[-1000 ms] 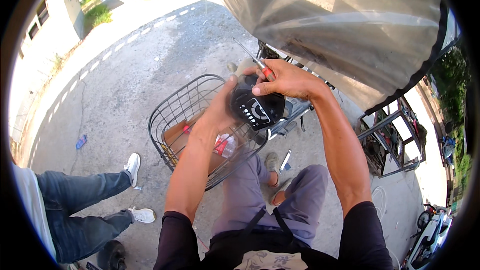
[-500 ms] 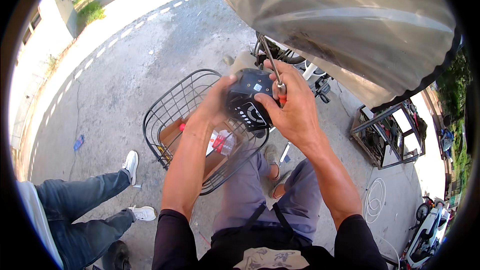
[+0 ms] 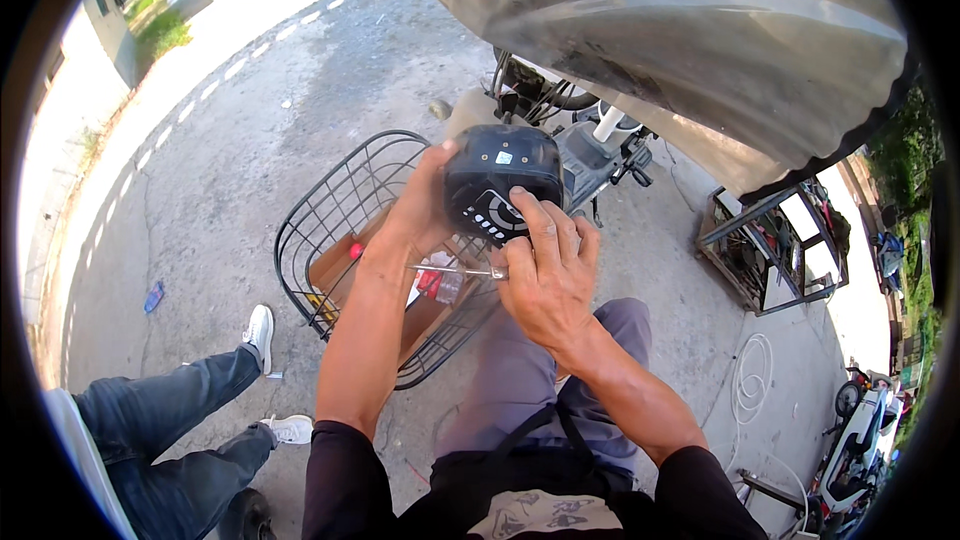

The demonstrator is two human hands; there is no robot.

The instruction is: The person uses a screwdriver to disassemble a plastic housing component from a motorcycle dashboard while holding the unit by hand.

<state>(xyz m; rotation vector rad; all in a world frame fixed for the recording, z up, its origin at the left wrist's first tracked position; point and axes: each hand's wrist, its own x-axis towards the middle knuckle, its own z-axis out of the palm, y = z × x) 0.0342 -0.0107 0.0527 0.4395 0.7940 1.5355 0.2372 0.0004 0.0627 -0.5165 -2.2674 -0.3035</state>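
A black plastic housing point(image 3: 497, 165) with small brass-coloured screw spots, a white square label and a curved grey panel stands above the basket's right side. My left hand point(image 3: 421, 210) is closed around its left side; the fingers behind are hidden. In my right hand point(image 3: 550, 270) a screwdriver is held, its metal shaft point(image 3: 455, 269) pointing left across my left wrist and its handle hidden by the fingers. The right index fingertip rests on the housing's front panel. Below my left forearm, a black wire basket point(image 3: 335, 195) contains a cardboard box point(image 3: 335, 265) and a red-and-white package point(image 3: 437, 285).
Parts of a bike point(image 3: 590, 145) are behind the housing, under a translucent plastic cover point(image 3: 690, 20). At right are a metal-framed crate point(image 3: 775, 250) and a coiled white hose point(image 3: 750, 380). Another person's legs point(image 3: 180, 390) are at lower left. A white motorbike point(image 3: 855, 450) stands far right.
My right hand has moved down from the housing's right side to its lower front. The screwdriver has swung from pointing up to pointing left. The housing's front shows more fully.
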